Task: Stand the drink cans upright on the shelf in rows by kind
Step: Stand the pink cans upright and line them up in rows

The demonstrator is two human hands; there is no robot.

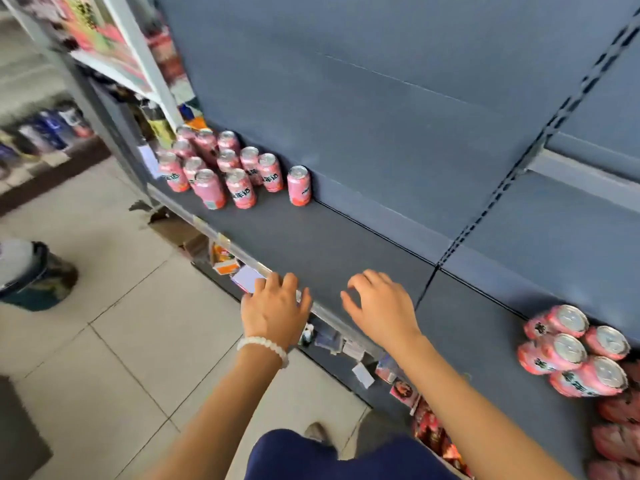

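Both hands empty over the dark shelf (311, 237) front edge at 6 o'clock: left hand (273, 306) fingers loosely curled, white bead bracelet (263, 344) on wrist; right hand (381, 306) fingers spread, slightly bent. Upright pink cans (221, 164) in rows at 10 o'clock, a lone pink can (299, 186) just beside them. Stacked pink cans (575, 351), lying on their sides, at 4 o'clock.
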